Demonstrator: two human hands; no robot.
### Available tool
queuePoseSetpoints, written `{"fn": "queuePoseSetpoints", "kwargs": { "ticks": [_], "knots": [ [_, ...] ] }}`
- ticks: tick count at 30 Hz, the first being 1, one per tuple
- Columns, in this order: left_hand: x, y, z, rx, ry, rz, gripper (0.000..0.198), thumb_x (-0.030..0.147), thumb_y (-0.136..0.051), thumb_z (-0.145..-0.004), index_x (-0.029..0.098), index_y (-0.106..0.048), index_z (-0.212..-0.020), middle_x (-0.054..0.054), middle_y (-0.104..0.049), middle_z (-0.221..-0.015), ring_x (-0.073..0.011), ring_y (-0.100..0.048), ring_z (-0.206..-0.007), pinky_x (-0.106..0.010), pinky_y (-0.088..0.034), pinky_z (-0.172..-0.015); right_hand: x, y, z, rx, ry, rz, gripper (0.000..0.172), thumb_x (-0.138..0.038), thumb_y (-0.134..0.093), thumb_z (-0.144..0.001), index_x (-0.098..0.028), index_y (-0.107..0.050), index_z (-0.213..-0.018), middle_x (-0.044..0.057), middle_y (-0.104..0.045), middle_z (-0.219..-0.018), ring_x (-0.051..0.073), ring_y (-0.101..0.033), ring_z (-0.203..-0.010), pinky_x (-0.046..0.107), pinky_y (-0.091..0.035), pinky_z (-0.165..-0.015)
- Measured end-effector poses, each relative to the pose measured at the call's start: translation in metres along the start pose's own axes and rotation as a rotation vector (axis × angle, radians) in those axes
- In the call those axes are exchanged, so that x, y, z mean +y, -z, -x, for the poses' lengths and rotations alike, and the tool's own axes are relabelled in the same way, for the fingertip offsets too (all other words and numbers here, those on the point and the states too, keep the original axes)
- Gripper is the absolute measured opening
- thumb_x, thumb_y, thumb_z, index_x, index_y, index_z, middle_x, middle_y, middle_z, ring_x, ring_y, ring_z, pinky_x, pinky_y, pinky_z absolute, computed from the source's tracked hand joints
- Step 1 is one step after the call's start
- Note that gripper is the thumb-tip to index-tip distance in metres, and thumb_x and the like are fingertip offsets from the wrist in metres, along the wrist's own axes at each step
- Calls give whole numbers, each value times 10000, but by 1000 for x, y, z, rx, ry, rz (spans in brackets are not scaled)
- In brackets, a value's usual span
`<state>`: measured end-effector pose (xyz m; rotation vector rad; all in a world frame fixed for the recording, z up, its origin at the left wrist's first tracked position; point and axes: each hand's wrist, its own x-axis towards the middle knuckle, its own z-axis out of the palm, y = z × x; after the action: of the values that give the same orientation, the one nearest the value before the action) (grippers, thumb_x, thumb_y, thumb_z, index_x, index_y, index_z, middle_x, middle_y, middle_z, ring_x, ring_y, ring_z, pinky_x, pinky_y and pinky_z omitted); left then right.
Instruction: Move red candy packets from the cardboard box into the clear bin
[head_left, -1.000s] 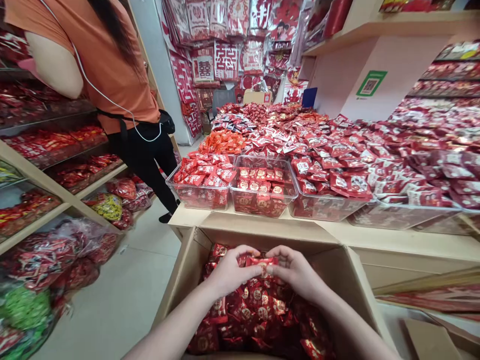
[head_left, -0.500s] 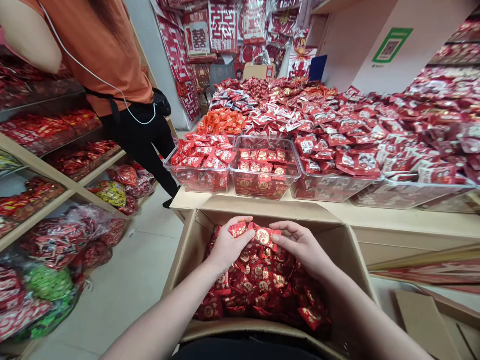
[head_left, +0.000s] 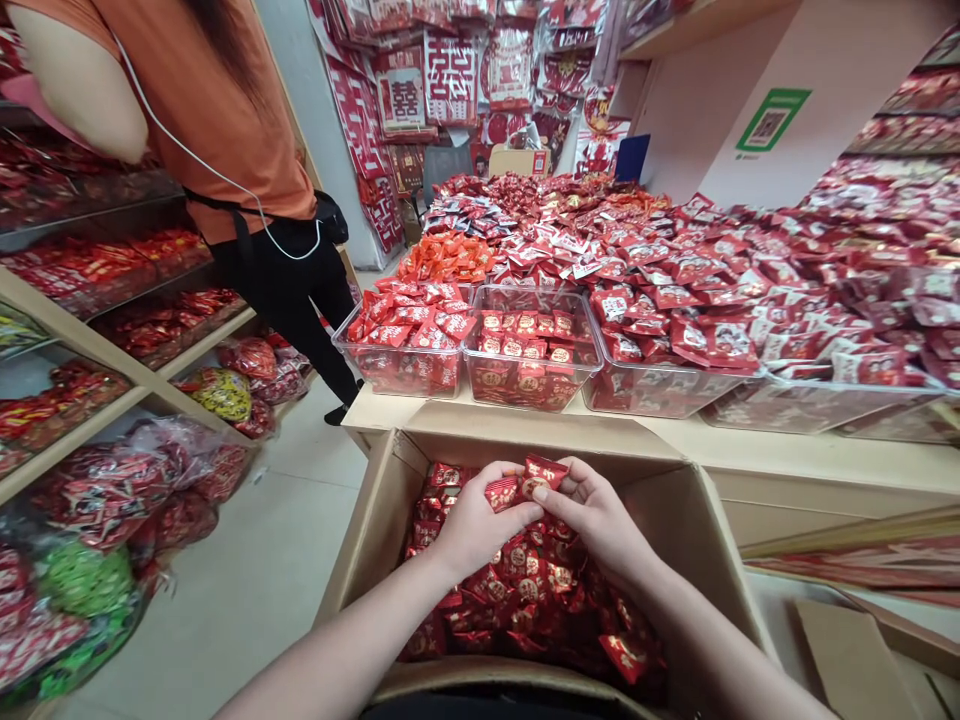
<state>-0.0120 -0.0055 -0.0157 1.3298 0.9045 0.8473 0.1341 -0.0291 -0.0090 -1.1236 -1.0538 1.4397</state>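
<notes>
Over an open cardboard box [head_left: 724, 540] full of small red packets with gold print, both hands meet near the box's far side. My left hand [head_left: 484, 515] is closed on a red packet [head_left: 501, 492] between thumb and fingers. My right hand [head_left: 596, 510] pinches another red packet [head_left: 541, 476], tilted, right beside the first. The thumbs are close together. Loose red packets [head_left: 517, 590] lie heaped beneath the hands.
Clear bins [head_left: 531, 372] of red packets line the counter [head_left: 645, 432] beyond the box. A person in an orange top [head_left: 217, 120] stands at the left by shelves. Bagged goods [head_left: 112, 490] lie low at the left; cardboard [head_left: 851, 650] is at the lower right.
My hands have come closer together. The packet in my right hand has turned from lying level to tilted. The view has shifted slightly, and the box and bins sit lower in it.
</notes>
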Motion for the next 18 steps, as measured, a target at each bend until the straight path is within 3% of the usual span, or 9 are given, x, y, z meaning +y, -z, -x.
{"fn": "queuePoseSetpoints", "kwargs": {
  "ticks": [5, 9, 11, 15, 18],
  "knots": [
    [1, 3, 2, 15, -124, -351, 232, 209, -584, -690, 197, -579, -922, -30, -632, -918, -169, -565, -863, -292, -414, -809, -6, 11, -1, -49, 94, 438, 240, -345, -575, -700, -181, -546, -873, 35, -601, -808, 148, -550, -720, 272, -446, -648],
    [5, 5, 5, 40, -177, -355, 350, 201, -577, -689, 213, -521, -1034, -17, -614, -871, -146, -561, -800, -270, -429, -751, -42, 22, -7, -204, 188, 784, 153, -306, -523, -741, -186, -603, -791, 21, -622, -756, 144, -556, -704, 264, -434, -663],
    [6, 6, 5, 79, -167, -268, 362, 221, -542, -720, 193, -473, -1074, -10, -597, -794, -128, -554, -724, -256, -438, -692, -72, 30, -20, -110, 285, 854, 168, -325, -535, -730, -178, -598, -779, 24, -624, -735, 142, -560, -681, 261, -434, -642],
    [6, 9, 2, 117, -156, -264, 262, 235, -493, -751, 169, -505, -1004, 16, -546, -674, -99, -494, -608, -229, -412, -621, -123, 47, -73, 248, 533, 1029, 237, -312, -567, -694, -156, -588, -871, 39, -623, -734, 146, -555, -641, 266, -425, -598],
    [5, 12, 1, 130, -150, -310, 262, 242, -490, -750, 174, -515, -1002, 20, -527, -673, -95, -470, -592, -220, -395, -602, -134, 55, -117, 221, 534, 1268, 209, -234, -539, -700, -158, -615, -879, 38, -636, -783, 150, -567, -696, 260, -418, -653]
  ]
}}
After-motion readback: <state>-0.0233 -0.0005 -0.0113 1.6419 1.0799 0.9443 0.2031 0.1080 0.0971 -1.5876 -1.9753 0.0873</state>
